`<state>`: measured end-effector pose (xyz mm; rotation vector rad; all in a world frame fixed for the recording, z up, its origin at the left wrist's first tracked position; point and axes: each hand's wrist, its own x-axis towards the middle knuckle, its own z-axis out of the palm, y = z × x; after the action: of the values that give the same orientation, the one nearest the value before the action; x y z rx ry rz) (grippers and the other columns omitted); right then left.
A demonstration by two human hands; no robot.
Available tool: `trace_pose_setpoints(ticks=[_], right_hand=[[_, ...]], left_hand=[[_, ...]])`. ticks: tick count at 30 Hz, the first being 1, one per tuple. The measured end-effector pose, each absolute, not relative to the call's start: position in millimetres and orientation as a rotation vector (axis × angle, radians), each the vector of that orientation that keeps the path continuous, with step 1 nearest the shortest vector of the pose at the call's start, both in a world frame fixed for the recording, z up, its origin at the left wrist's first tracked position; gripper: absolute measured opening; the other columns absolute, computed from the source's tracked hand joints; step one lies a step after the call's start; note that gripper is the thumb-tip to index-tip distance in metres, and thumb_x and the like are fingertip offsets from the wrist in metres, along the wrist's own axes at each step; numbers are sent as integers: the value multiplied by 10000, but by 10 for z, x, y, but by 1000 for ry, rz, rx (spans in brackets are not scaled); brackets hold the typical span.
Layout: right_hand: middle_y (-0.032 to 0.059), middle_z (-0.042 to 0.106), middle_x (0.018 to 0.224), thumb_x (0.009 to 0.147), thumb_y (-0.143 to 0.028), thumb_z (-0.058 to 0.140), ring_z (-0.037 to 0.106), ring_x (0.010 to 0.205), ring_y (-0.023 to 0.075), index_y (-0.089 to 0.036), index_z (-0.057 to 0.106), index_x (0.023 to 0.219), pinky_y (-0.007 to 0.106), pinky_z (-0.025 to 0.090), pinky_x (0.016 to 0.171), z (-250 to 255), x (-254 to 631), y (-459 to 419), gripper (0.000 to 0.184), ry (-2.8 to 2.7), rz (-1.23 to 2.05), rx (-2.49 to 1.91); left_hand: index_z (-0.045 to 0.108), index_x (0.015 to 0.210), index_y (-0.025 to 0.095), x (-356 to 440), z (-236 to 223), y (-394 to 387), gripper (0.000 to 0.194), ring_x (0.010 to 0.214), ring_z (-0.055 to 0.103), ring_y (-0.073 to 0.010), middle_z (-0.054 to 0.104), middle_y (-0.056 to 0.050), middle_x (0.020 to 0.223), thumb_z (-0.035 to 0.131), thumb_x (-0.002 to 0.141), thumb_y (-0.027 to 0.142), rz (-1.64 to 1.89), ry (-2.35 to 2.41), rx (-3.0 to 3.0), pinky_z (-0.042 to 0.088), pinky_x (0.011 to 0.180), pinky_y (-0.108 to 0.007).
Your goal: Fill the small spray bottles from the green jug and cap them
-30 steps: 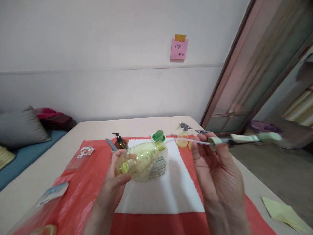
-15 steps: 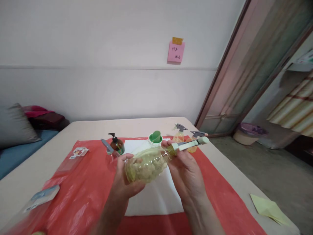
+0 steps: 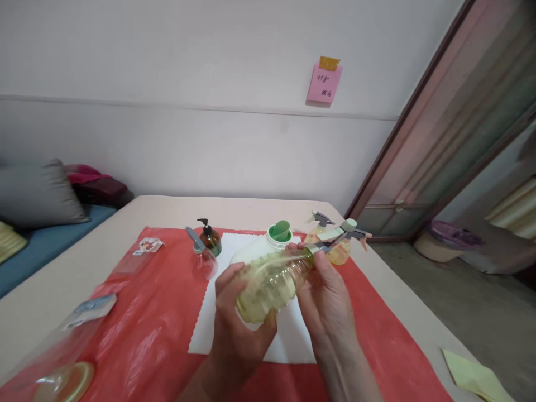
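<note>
A clear yellow-green spray bottle (image 3: 272, 285) lies tilted in the air between my hands, its neck toward the right. My left hand (image 3: 238, 312) is wrapped around the bottle's lower body. At the neck, my right hand (image 3: 324, 290) has its fingers closed on the collar of the pale green and grey spray head (image 3: 330, 237). The spray head sits at the bottle's mouth, and a pale tube shows through the clear wall. Behind the bottle stands a large white jug (image 3: 255, 248) with a green cup-like piece (image 3: 280, 230) in its mouth.
Two yellow spray bottles (image 3: 340, 252) with grey heads stand at the back right. To the left are a brown pump bottle (image 3: 211, 240) and a clear bottle (image 3: 204, 262) with a grey top. A white cloth (image 3: 205, 329) lies on red sheeting (image 3: 154, 312); plastic packaging (image 3: 92, 310) rests at left.
My right hand has brought the spray head leftward to the bottle's neck, and its tube has gone inside. My left hand has turned around the bottle's body.
</note>
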<state>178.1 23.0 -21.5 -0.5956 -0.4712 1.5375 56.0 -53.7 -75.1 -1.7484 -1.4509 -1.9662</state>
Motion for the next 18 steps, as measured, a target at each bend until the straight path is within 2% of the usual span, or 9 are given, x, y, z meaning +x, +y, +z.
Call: trace_pose_setpoints(ticks=[3, 5, 7, 10, 13, 15, 18], right_hand=[[36, 777, 904, 653, -423, 921, 716, 937, 205, -190, 777, 881, 419, 519, 1056, -239, 1797, 241, 356, -447, 1584, -576], [35, 776, 899, 672, -444, 911, 719, 922, 202, -188, 771, 877, 425, 519, 1061, -251, 1831, 265, 357, -431, 1616, -571], [38, 777, 893, 626, -464, 937, 720, 920, 204, -182, 767, 844, 418, 522, 1059, -246, 1881, 297, 395, -421, 1624, -570], [38, 780, 900, 571, -466, 966, 719, 940, 201, -176, 771, 826, 406, 513, 1077, -215, 1961, 334, 432, -438, 1601, -538], [29, 782, 887, 554, -478, 972, 716, 930, 197, -178, 779, 836, 416, 499, 1101, -193, 1996, 338, 454, -463, 1595, -526], [30, 784, 890, 569, -496, 960, 716, 933, 206, -189, 785, 843, 436, 492, 1107, -195, 1987, 325, 447, -492, 1591, -538], [44, 788, 921, 613, -515, 931, 719, 955, 226, -198, 792, 870, 462, 484, 1105, -208, 1967, 304, 430, -548, 1566, -548]], left_hand=[[574, 1257, 315, 635, -781, -569, 639, 1325, 561, -296, 516, -86, 1426, 779, 727, 23, -1834, -1422, -1742, 529, 1089, -511], [553, 1327, 370, 702, -795, -607, 721, 1373, 529, -315, 473, -78, 1498, 809, 733, 50, -1874, -1422, -1831, 504, 1115, -526], [499, 1420, 392, 778, -775, -645, 789, 1438, 469, -350, 420, -86, 1569, 861, 750, 189, -2048, -1458, -1975, 456, 1155, -555], [485, 1466, 317, 869, -656, -667, 719, 1452, 452, -368, 431, -124, 1590, 795, 834, 468, -2654, -1742, -1906, 459, 1145, -527], [531, 1405, 253, 872, -488, -637, 629, 1170, 670, -301, 631, -136, 1379, 710, 887, 560, -3266, -2173, -1418, 607, 870, -390], [593, 1335, 212, 828, -404, -606, 597, 942, 725, -240, 719, -118, 1173, 707, 882, 584, -3509, -2394, -1142, 608, 682, -299], [656, 1252, 148, 765, -357, -585, 582, 808, 742, -212, 754, -127, 1027, 677, 895, 607, -3781, -2628, -822, 583, 584, -241]])
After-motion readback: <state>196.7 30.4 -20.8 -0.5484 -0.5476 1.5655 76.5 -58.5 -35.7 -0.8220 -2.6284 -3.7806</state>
